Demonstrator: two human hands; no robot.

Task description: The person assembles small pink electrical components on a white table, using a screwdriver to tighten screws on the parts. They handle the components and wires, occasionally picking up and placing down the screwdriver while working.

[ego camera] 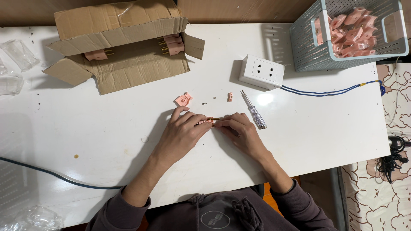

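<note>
My left hand (pixel 183 130) and my right hand (pixel 236 129) meet at the table's middle, both pinching a small pink plug part with brass pins (pixel 209 120). Just beyond them lie a pink plug cover (pixel 183 99), a tiny dark screw (pixel 204 102) and a small pink clamp piece (pixel 230 97). A clear-handled screwdriver (pixel 254 112) lies right of my right hand, not touched.
An open cardboard box (pixel 124 64) with pink plugs sits at the back left. A white socket block (pixel 262 71) with a blue cable (pixel 329 92) stands behind. A pale mesh basket (pixel 308 51) of bagged pink plugs is at the back right. Clear plastic bags (pixel 17 53) lie far left.
</note>
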